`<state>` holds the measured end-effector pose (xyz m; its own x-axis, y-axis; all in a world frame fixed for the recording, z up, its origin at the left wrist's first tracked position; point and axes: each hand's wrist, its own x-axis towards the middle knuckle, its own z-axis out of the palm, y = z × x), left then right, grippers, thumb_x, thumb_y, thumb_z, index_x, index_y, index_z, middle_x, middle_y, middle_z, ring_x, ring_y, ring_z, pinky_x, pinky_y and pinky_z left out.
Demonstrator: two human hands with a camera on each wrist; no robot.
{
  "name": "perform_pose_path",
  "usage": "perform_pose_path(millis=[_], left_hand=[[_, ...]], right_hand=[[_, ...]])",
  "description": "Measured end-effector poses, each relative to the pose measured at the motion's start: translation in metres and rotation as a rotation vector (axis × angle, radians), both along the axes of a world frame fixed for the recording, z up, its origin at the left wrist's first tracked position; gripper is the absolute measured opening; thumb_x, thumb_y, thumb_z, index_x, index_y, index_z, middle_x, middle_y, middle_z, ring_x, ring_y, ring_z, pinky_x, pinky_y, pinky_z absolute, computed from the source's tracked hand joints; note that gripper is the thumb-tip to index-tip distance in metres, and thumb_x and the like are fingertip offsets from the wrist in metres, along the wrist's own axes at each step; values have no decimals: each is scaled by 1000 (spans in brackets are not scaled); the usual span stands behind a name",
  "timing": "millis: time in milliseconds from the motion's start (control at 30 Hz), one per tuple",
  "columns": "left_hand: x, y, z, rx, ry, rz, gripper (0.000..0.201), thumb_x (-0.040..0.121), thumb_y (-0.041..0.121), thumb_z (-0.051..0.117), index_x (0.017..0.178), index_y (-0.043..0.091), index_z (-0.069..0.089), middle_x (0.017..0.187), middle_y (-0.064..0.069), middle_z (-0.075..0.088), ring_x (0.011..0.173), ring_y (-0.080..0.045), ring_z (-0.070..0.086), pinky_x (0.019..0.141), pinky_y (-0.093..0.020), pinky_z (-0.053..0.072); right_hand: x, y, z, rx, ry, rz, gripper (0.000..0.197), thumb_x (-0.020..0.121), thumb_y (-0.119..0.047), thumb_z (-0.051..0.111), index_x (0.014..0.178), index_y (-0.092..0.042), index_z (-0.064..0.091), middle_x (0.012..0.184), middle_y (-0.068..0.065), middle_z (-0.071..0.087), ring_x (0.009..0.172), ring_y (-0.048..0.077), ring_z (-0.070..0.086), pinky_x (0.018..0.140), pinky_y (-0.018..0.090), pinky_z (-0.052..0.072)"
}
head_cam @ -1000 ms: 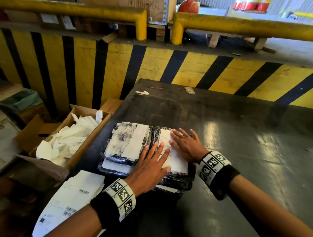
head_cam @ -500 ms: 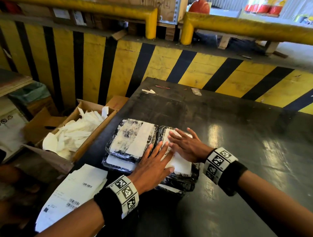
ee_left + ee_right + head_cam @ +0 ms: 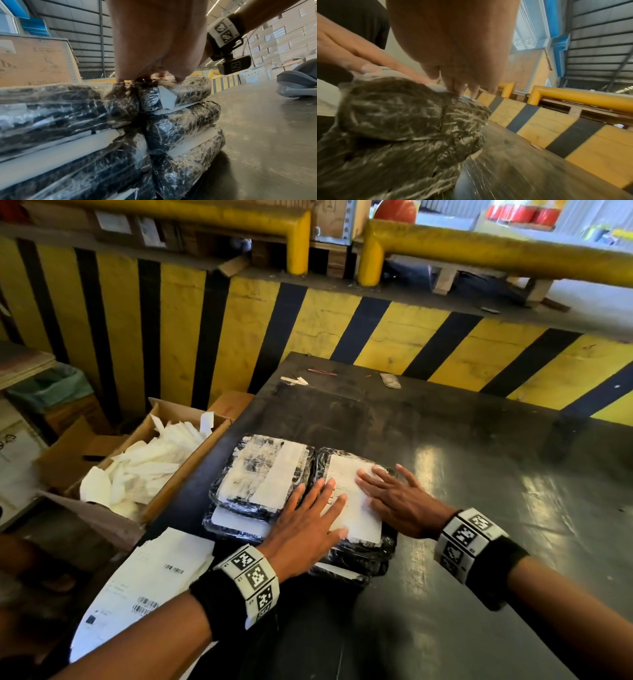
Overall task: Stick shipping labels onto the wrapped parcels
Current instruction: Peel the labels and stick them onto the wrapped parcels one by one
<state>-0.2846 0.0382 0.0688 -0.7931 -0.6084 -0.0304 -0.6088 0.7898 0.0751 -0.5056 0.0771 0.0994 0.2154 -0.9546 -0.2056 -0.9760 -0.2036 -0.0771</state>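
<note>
Left hand: the left hand [image 3: 305,525] lay flat with fingers straight and spread, pressing on the near-left part of the white rectangular paper shipping label [image 3: 356,518]; it gripped nothing.
Right hand: the right hand [image 3: 399,501] was likewise flat, fingers [image 3: 371,475] splayed, pressing on the label's right side; nothing was curled round or pinched.
Label: it lay face up on the top of the right-hand stack of black parcels wrapped in clear crinkled film [image 3: 359,556], between and under both palms.
Right stack: in the left wrist view, three wrapped parcels [image 3: 185,121] sat one on another, with white paper edges showing between the layers.
Left stack: a second wrapped black parcel with a white label and pale tape on top [image 3: 263,474] stood touching the first stack on its left, over another parcel.
Surface: both stacks rested near the left front edge of a dark, glossy worktable [image 3: 479,491].
Loose sheets: a pile of white printed label sheets with barcodes [image 3: 147,583] hung over the table's near-left corner.
Box: an open brown cardboard box holding crumpled white backing papers [image 3: 144,470] stood beside the table, on its left.
Background: a yellow-and-black striped barrier wall [image 3: 308,326] ran behind the table, topped by yellow tubular rails [image 3: 496,251].
Wrists: each wrist wore a black band with white coded markers [image 3: 253,577].
</note>
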Motion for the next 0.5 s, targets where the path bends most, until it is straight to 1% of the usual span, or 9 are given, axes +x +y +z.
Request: perform_pose_path(millis=[33,100,167,267,333,400,467,500], left_hand=[[0,0,0,-1,1,2,66,93,56,8,150,24,0,158,-6,-11,145,-19,-15,114,-40,-14],[0,0,-1,-19,-1,-8,72,87,58,-1,150,24,1,159,-6,-10,145,-20,-14,113,-40,-15],[-1,-1,-2,-13,3,-14,79,80,59,-9,150,23,2,159,-7,-9,145,-20,-13,112,-39,-15],[-1,-2,-2,-12,-4,-13,81,79,59,-10,150,22,2,159,-7,-9,146,-20,-13,114,-39,-13],[0,-2,-3,-3,-12,-13,80,81,60,-8,150,22,1,158,-6,-11,145,-20,-13,114,-39,-13],[1,-2,-4,-4,-8,-17,82,79,61,-9,150,23,2,159,-5,-10,145,-19,-13,113,-40,-14],[1,-1,-4,-15,-10,-19,84,78,62,-10,150,23,4,159,-4,-9,146,-18,-12,113,-40,-13],[0,-1,-5,-17,-12,-15,85,77,62,-10,150,23,5,159,-4,-8,146,-18,-11,114,-41,-12]], right_hand=[[-5,9,-1,-2,-8,-34,62,90,-43,5,149,-25,13,158,-9,7,146,12,-3,114,44,-14],[-7,18,1,-9,5,-103,63,89,-42,4,149,-24,15,158,-8,9,146,12,-4,113,43,-16],[6,18,2,-33,44,-143,66,88,-42,3,149,-21,18,158,-5,13,146,15,-3,113,45,-15],[33,21,-6,-106,38,-145,69,88,-47,-1,149,-20,14,159,-2,12,147,19,-2,113,46,-14],[38,32,-14,-134,16,-126,74,84,-52,-8,150,-22,12,159,-4,7,146,18,-4,111,43,-17],[31,49,-20,-138,-9,-135,79,81,-58,-11,149,-25,11,158,-10,3,146,15,-7,110,43,-20],[21,62,-22,-153,-7,-159,90,75,-67,-21,149,-27,11,157,-13,3,145,13,-10,110,42,-23],[19,65,-22,-162,0,-170,94,73,-68,-24,149,-26,13,157,-12,5,144,12,-11,110,42,-23]])
